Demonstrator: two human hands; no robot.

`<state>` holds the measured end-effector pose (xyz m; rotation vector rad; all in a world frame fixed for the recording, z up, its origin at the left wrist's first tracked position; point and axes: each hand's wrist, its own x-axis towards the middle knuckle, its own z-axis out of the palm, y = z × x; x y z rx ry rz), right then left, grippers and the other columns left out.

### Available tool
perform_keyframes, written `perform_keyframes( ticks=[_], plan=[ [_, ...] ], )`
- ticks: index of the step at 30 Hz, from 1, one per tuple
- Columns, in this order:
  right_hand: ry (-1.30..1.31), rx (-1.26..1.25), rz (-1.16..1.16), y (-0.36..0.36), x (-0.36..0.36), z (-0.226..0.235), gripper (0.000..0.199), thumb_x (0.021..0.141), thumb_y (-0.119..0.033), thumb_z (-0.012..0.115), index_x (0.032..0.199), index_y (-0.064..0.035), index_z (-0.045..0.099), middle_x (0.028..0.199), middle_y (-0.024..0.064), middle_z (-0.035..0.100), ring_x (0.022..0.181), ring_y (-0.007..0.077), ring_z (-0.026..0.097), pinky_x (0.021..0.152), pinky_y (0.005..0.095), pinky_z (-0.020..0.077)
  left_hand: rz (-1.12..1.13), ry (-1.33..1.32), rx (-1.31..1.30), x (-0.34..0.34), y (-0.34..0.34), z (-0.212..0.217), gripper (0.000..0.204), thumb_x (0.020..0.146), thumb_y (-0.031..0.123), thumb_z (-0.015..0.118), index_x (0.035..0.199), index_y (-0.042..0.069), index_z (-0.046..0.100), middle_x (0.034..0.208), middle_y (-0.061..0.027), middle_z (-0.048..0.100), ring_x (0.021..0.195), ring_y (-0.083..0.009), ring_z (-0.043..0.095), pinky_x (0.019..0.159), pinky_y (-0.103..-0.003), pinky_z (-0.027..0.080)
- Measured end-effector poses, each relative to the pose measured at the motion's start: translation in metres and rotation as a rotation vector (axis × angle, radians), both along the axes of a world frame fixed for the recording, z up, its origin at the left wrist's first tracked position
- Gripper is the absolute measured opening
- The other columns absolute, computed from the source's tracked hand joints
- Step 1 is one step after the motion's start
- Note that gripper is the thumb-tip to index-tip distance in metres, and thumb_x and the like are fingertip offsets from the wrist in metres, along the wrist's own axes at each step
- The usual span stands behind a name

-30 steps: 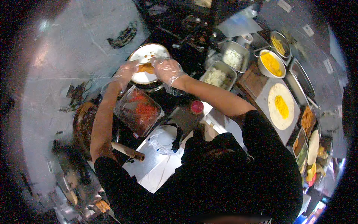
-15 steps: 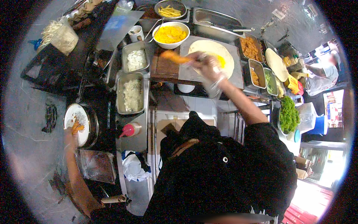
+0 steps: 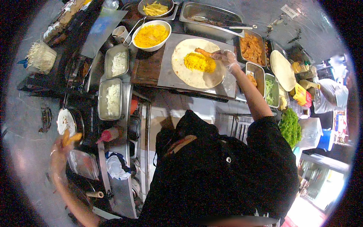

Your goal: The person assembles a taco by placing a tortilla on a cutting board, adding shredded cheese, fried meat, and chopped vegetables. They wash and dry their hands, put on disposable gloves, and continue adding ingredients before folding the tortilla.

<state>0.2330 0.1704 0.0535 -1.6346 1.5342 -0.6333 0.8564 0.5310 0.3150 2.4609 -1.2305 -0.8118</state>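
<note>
1. Head view: tabletop (image 3: 147, 68) carries everything; landmark is the round flatbread (image 3: 196, 63), lying flat on a grey sheet.
2. Long steel tray (image 3: 211, 17) sits behind the flatbread, with tongs lying in it.
3. White bowl of yellow shreds (image 3: 151, 36) stands left of the flatbread, apart from it.
4. Two steel pans of white filling (image 3: 113, 85) are further left of the flatbread, one behind the other.
5. Pan of orange pieces (image 3: 251, 47) is just right of the flatbread; a second bare flatbread (image 3: 283, 70) lies beyond that.
6. Green leafy bunch (image 3: 290, 126) is to the right of the flatbread and nearer the person.
7. Small white plate (image 3: 65, 122) is far left of the flatbread, low at the left edge.
8. Yellow rice heap (image 3: 199, 62) lies on the flatbread's middle.
9. Right hand (image 3: 226, 58), in a clear glove, is over the flatbread's right rim, fingers pinched on an orange fried strip (image 3: 204, 53) that lies above the rice.
10. Left hand (image 3: 62, 149), far left of the flatbread by the white plate, is curled around orange fried pieces (image 3: 72, 138); it is blurred.
</note>
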Motion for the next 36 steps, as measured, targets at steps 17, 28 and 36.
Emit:
perform_keyframes(
  ticks=[17,28,36],
  plan=[
    [-0.127,0.145,0.313,-0.037,0.008,-0.027,0.033,0.091,-0.027,0.066,0.114,-0.0036,0.069,0.101,0.0088,0.071,0.094,0.0170,0.063,0.086,0.0295,0.0486,-0.597,0.256,-0.005,-0.252,-0.168,-0.103,0.033,0.083,0.014,0.071,0.111,0.002,0.059,0.108,-0.0163,0.064,0.099,-0.0316,0.062,0.087,-0.040,0.047],
    [0.083,-0.104,0.553,-0.058,-0.003,-0.039,0.035,0.089,-0.030,0.066,0.116,-0.0082,0.068,0.108,0.0107,0.070,0.099,0.0223,0.065,0.088,0.0330,0.0489,-0.733,0.378,-0.110,-0.267,-0.224,-0.179,0.043,0.077,0.018,0.074,0.114,0.002,0.059,0.105,-0.0175,0.064,0.099,-0.0310,0.061,0.089,-0.040,0.045],
    [0.130,-0.136,0.387,-0.059,-0.003,-0.053,0.033,0.087,-0.029,0.065,0.114,-0.0111,0.068,0.105,0.0111,0.071,0.096,0.0266,0.068,0.084,0.0371,0.0510,-0.750,0.350,-0.026,-0.266,-0.231,-0.196,0.045,0.079,0.022,0.075,0.117,0.003,0.059,0.113,-0.0194,0.064,0.109,-0.0330,0.060,0.094,-0.040,0.045]
  ],
)
